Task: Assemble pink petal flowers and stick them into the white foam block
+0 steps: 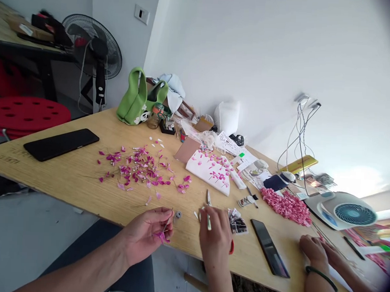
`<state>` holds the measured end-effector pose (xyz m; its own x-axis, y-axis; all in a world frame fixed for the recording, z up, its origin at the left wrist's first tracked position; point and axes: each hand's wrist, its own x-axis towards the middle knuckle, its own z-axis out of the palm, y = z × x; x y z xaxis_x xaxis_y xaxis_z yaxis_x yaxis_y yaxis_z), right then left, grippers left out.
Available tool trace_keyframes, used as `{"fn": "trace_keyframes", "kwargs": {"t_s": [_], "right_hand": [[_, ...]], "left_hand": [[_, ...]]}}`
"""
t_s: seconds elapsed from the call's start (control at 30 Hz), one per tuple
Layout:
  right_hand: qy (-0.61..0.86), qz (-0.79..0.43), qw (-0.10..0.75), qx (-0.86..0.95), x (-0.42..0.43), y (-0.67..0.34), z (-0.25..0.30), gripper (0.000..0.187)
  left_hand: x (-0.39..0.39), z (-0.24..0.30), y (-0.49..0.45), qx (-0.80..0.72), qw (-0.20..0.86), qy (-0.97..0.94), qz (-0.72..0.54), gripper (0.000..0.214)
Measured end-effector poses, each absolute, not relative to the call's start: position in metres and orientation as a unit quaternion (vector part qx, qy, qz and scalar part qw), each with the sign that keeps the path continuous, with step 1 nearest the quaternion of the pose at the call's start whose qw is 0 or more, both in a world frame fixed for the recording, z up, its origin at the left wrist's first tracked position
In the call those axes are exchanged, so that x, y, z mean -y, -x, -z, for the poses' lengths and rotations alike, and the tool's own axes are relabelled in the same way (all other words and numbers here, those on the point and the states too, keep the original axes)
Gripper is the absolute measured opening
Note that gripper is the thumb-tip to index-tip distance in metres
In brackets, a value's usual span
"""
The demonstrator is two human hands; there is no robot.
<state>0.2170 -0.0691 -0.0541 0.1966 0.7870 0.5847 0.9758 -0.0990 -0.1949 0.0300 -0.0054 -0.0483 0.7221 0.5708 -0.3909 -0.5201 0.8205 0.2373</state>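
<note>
My left hand (147,233) is closed in a pinch around a thin stem of a magenta flower (161,236), whose petals hang downward near the table's front edge. A small grey spool (178,214) sits just beyond those fingertips. To the right, my right hand (215,232) is closed, with a small pale piece (209,222) between its fingers; its kind is unclear. Scissors (208,197) lie beneath this hand, the blades pointing away and a red handle showing beside the palm. Small white petals (196,215) lie next to the right fingertips.
Loose magenta flowers (141,167) cover the middle left of the table. A white pad (209,173) carries pink petals. Two phones, one dark (270,248), a pink flower heap (286,205), a small fan (345,210) and a green bag (133,101) stand about. Another person's hands (317,250) rest at right.
</note>
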Motion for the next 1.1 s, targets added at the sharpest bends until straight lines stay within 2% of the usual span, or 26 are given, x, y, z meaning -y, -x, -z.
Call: {"fn": "trace_keyframes", "kwargs": {"t_s": [0.1, 0.17, 0.27, 0.57, 0.83, 0.93, 1.1], "right_hand": [[0.560, 0.157, 0.359, 0.730, 0.081, -0.184, 0.049, 0.037], [0.524, 0.141, 0.365, 0.756, 0.085, -0.171, 0.047, 0.046], [0.505, 0.113, 0.369, 0.772, 0.085, -0.165, 0.043, 0.048], [0.512, 0.026, 0.373, 0.773, 0.084, -0.166, 0.042, 0.043], [0.514, -0.075, 0.487, 0.702, 0.084, -0.164, 0.052, 0.029], [0.508, -0.115, 0.555, 0.648, 0.083, -0.163, 0.057, 0.022], [0.517, -0.215, 0.668, 0.491, 0.084, -0.160, 0.065, 0.007]], "left_hand": [[0.009, 0.048, -0.032, -0.208, 0.938, -0.038, -0.276, 0.014], [0.012, 0.049, -0.033, -0.205, 0.941, -0.022, -0.269, 0.012], [0.014, 0.052, -0.034, -0.197, 0.944, -0.008, -0.265, 0.013], [0.016, 0.051, -0.035, -0.233, 0.933, 0.010, -0.274, 0.016], [0.022, 0.053, -0.039, -0.210, 0.945, 0.008, -0.251, 0.010], [0.025, 0.055, -0.040, -0.209, 0.947, -0.010, -0.245, 0.007], [0.025, 0.054, -0.038, -0.241, 0.901, -0.178, -0.313, 0.018]]}}
